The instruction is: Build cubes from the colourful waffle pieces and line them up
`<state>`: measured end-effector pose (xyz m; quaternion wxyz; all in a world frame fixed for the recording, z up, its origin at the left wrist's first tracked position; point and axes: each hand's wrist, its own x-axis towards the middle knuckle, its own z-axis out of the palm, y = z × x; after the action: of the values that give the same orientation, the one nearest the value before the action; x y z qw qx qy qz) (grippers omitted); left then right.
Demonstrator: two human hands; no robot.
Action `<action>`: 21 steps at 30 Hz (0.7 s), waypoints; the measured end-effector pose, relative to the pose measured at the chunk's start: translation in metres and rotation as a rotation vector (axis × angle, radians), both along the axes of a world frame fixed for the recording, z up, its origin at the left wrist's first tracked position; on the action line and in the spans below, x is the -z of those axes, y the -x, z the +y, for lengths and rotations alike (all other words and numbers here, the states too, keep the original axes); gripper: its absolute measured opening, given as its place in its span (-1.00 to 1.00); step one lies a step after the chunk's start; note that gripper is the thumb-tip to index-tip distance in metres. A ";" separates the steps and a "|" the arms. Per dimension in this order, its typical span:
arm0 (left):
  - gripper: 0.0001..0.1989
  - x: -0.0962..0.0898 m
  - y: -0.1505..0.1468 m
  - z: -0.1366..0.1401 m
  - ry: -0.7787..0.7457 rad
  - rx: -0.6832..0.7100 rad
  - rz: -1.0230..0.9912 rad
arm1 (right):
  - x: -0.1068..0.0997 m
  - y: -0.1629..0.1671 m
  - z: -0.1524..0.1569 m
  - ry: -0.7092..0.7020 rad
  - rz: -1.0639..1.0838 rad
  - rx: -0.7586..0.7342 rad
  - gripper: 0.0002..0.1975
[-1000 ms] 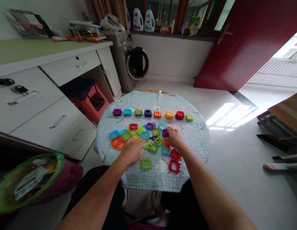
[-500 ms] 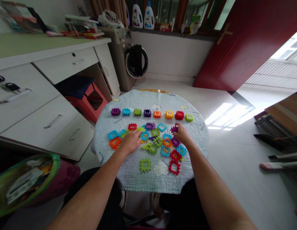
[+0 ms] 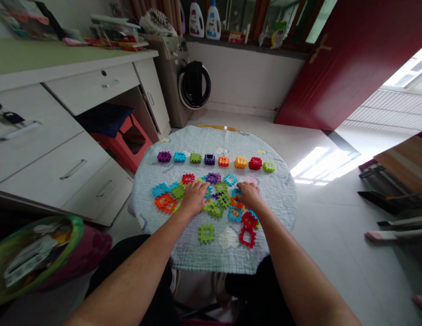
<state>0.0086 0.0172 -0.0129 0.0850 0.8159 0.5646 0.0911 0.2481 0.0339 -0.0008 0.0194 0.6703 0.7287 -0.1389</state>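
Green pcs (image 3: 224,200) btwn L hand (image 3: 194,198) & R hand (image 3: 249,194), block row (image 3: 210,159) beyond; can't tell grips' state.

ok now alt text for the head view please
A person's left hand and right hand are at a spread of colourful notched tiles on a cloth-covered table. Beyond them, a row of eight small blocks; farther back, a washing machine, door open.

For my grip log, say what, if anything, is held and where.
It cannot be told: the left hand and right hand cover parts of the plastic pieces, hiding any grip.
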 end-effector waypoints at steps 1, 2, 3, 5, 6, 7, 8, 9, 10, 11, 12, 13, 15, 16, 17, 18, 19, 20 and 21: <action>-0.42 -0.002 0.000 0.000 -0.001 -0.008 -0.003 | 0.001 0.000 0.001 0.010 -0.002 -0.002 -0.56; -0.45 -0.004 0.000 0.001 0.003 -0.020 -0.007 | 0.002 0.000 0.002 0.012 -0.005 0.005 -0.56; -0.50 -0.005 0.001 0.001 0.010 -0.031 -0.015 | 0.002 -0.001 0.003 0.011 -0.009 0.015 -0.56; -0.65 -0.008 0.001 0.001 0.029 -0.040 -0.037 | 0.002 -0.004 0.006 0.021 -0.003 0.023 -0.62; -0.70 -0.009 0.001 0.001 0.031 -0.039 -0.048 | 0.001 -0.006 0.007 0.029 0.014 0.017 -0.68; -0.73 -0.010 0.000 0.001 0.024 -0.038 -0.056 | 0.001 -0.007 0.008 0.030 0.039 0.003 -0.74; -0.74 -0.011 0.000 0.000 0.011 -0.039 -0.056 | 0.000 -0.008 0.008 0.011 0.067 -0.013 -0.79; -0.74 -0.012 -0.001 0.000 -0.007 -0.043 -0.049 | -0.001 -0.008 0.008 -0.032 0.091 -0.026 -0.82; -0.75 -0.012 -0.001 -0.001 -0.022 -0.049 -0.036 | -0.001 -0.008 0.007 -0.097 0.105 -0.029 -0.83; -0.75 -0.013 -0.002 -0.002 -0.031 -0.051 -0.017 | -0.002 -0.007 0.006 -0.171 0.107 -0.022 -0.82; -0.77 -0.013 -0.002 -0.003 -0.026 -0.046 0.006 | -0.002 -0.007 0.004 -0.236 0.100 -0.013 -0.80; -0.78 -0.013 -0.001 -0.003 -0.004 -0.038 0.028 | -0.002 -0.007 0.003 -0.274 0.093 -0.010 -0.78; -0.78 -0.014 0.001 -0.004 0.085 -0.006 0.056 | -0.002 -0.008 0.001 -0.238 0.112 -0.042 -0.77; -0.74 -0.015 0.003 -0.004 0.141 0.011 0.055 | -0.002 -0.009 0.001 -0.182 0.142 -0.069 -0.78; -0.69 -0.016 0.005 -0.003 0.190 0.023 0.044 | -0.002 -0.011 0.002 -0.128 0.179 -0.089 -0.79; -0.64 -0.018 0.007 -0.002 0.224 0.027 0.028 | -0.002 -0.014 0.003 -0.096 0.213 -0.092 -0.80; -0.60 -0.019 0.009 -0.001 0.242 0.025 0.012 | -0.002 -0.017 0.004 -0.092 0.237 -0.076 -0.80; -0.57 -0.021 0.011 0.001 0.242 0.018 -0.001 | -0.002 -0.020 0.006 -0.111 0.246 -0.051 -0.77; -0.56 -0.022 0.013 0.002 0.232 0.005 -0.009 | -0.002 -0.022 0.007 -0.139 0.240 -0.026 -0.74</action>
<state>-0.0042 0.0196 0.0089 0.1815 0.8017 0.5688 0.0285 0.2703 0.0408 0.0017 -0.1127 0.6390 0.7423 -0.1672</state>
